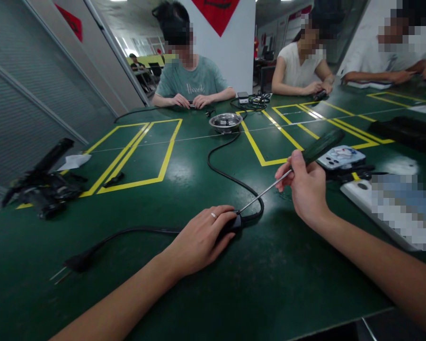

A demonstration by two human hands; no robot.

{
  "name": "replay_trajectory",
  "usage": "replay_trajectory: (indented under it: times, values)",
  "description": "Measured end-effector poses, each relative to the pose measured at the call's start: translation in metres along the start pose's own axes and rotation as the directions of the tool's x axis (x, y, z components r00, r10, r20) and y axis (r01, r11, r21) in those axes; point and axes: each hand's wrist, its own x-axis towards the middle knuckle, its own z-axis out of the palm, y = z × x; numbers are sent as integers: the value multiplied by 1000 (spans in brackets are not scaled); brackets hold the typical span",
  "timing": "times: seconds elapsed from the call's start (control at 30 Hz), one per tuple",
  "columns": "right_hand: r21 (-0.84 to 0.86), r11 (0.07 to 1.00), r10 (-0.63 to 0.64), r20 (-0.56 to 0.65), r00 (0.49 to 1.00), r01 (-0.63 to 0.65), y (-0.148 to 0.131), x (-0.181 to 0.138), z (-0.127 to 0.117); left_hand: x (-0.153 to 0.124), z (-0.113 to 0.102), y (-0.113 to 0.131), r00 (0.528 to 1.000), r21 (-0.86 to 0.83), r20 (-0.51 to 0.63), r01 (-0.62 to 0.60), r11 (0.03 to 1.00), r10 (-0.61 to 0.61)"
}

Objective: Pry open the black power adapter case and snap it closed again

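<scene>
My left hand (206, 234), with a ring on one finger, is closed over a small black box (237, 222) on a power cord, pressing it to the green table. Most of the box is hidden under my fingers. In my right hand (305, 187) is a screwdriver (321, 146) with a dark green handle, held at a slant. Its thin metal shaft runs down to the left, and the tip meets the upper edge of the box. From the box, the black cord (230, 176) curves back toward a metal bowl. On the left it ends in a two-pin plug (78, 261).
A metal bowl (226, 122) stands mid-table. Black equipment (42, 184) lies at left, beside a white tissue (74, 161). At right are a phone (341, 157) and a white device (372, 203). Several people sit across the green table (145, 293), which has yellow tape outlines.
</scene>
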Motion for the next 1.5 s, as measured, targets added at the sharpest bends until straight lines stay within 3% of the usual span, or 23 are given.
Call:
replay_trajectory:
  times: [0.17, 0.4, 0.6, 0.83, 1.03, 1.2, 1.37, 1.43, 1.5]
  values:
    - [177, 983, 28, 77, 997, -42, 0, 2, -3, -1, 0, 0, 1000, -4, 14, 14, 1000, -14]
    - [-28, 997, -66, -19, 998, 66, 2, 6, -2, 0, -1, 1, 1000, 10, 5, 6, 1000, -6]
    - [192, 981, 27, 86, 996, -43, 0, 6, -3, -1, -1, 0, 1000, 15, 12, 14, 1000, -14]
    - [30, 999, -44, 26, 999, 43, -2, 8, -2, -2, -2, 0, 1000, 13, -12, -1, 1000, 2]
    - [249, 968, 19, 94, 995, -42, -3, 9, -4, -1, -3, 1, 1000, 20, 15, 12, 1000, -13]
    - [45, 998, -36, -3, 999, 36, -2, 12, -5, -2, -3, 1, 1000, 17, 22, 15, 1000, -15]
    - [192, 979, 56, 92, 994, -73, -5, 10, -5, -2, -2, 1, 999, 18, 28, 20, 1000, -21]
    - [162, 986, 31, 100, 995, -47, -7, 10, -5, -1, -2, 0, 999, 23, 34, 24, 999, -24]
    - [101, 994, -35, 28, 999, 32, -9, 15, -7, -1, -2, 0, 999, 26, 37, 28, 999, -29]
